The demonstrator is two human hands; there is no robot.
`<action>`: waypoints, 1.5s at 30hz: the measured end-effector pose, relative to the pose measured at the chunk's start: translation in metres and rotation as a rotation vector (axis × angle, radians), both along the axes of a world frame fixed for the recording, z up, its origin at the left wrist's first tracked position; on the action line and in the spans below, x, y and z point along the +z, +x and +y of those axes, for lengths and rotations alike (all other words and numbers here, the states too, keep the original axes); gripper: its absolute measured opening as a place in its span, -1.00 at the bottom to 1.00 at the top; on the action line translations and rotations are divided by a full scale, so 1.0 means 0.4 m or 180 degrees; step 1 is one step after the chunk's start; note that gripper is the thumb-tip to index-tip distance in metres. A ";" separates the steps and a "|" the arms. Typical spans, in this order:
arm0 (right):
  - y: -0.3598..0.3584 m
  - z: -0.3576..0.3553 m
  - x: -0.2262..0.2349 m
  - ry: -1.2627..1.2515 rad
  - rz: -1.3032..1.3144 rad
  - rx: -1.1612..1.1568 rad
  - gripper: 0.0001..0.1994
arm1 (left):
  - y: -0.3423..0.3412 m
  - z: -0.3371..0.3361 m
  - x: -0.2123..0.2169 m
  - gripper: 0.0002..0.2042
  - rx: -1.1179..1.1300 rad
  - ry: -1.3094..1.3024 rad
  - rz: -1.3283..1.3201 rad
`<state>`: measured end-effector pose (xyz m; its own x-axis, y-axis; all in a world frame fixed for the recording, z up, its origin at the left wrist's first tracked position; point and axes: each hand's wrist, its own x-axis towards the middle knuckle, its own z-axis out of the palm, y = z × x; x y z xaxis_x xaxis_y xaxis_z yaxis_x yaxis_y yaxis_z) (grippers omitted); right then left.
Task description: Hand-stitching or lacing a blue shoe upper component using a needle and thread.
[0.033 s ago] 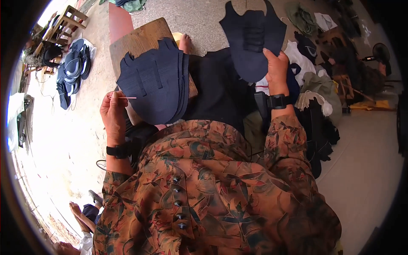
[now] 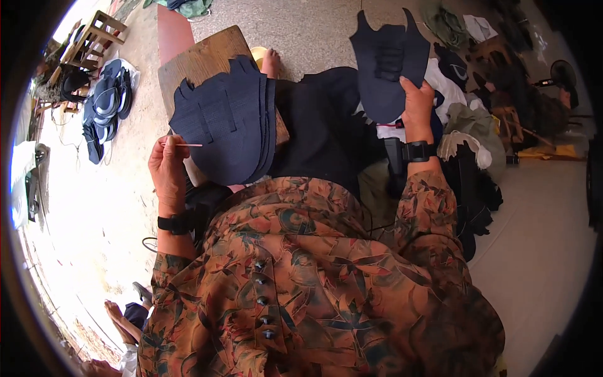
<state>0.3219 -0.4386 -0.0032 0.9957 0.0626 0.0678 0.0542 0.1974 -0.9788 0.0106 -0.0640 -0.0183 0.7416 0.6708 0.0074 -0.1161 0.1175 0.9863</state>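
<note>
My right hand [image 2: 416,110] is closed on a dark navy shoe upper piece [image 2: 384,88], thumb on its face. The piece is held up at the right, two prongs pointing away from me and a ribbed panel in its middle. Between the thumb and fingers of my left hand [image 2: 166,163] is a thin pinkish stick [image 2: 188,145]. Its tip lies over the left edge of a stack of similar dark upper pieces [image 2: 220,151]. That stack rests on a wooden board [image 2: 207,56] at my lap. Two parallel dark strips mark the top piece.
Finished-looking dark shoes [image 2: 110,100] lie in a pile on the floor at left, near a wooden stool [image 2: 94,38]. Cloth scraps [image 2: 468,119] and black offcuts [image 2: 471,195] heap up at right, with a small fan [image 2: 562,78] beyond. Another person's legs [image 2: 122,323] show at lower left.
My right hand has shifted to the right and slightly nearer with the upper piece. The left hand with the stick has barely moved, and the stack sits slightly further left.
</note>
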 end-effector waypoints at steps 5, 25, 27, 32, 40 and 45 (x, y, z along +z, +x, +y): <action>-0.043 -0.300 -0.207 -0.0363 0.0779 -0.0927 -0.78 | 0.080 -0.061 -0.004 -0.81 -0.0177 0.0345 0.0473; -0.159 -0.316 -0.614 -0.2982 0.1402 -0.0759 -0.85 | 0.131 -0.053 -0.015 -0.81 -0.0242 0.0526 0.0973; -0.106 -0.154 -0.455 -0.2193 0.0329 -0.0216 -0.87 | 0.106 -0.052 -0.003 -0.82 -0.0126 0.0313 0.0813; -0.232 0.223 0.046 -0.1830 -0.1097 0.1553 -0.79 | 0.098 -0.103 0.064 -0.88 -0.0616 0.0319 0.0566; -0.435 0.485 0.099 -0.1262 -0.2468 0.3307 -0.77 | -0.009 -0.123 0.103 -0.88 -0.1036 0.1320 -0.0471; -0.445 0.501 0.083 -0.1500 -0.1495 0.3160 -0.96 | -0.102 -0.024 0.078 -0.74 -0.0314 0.2513 0.1297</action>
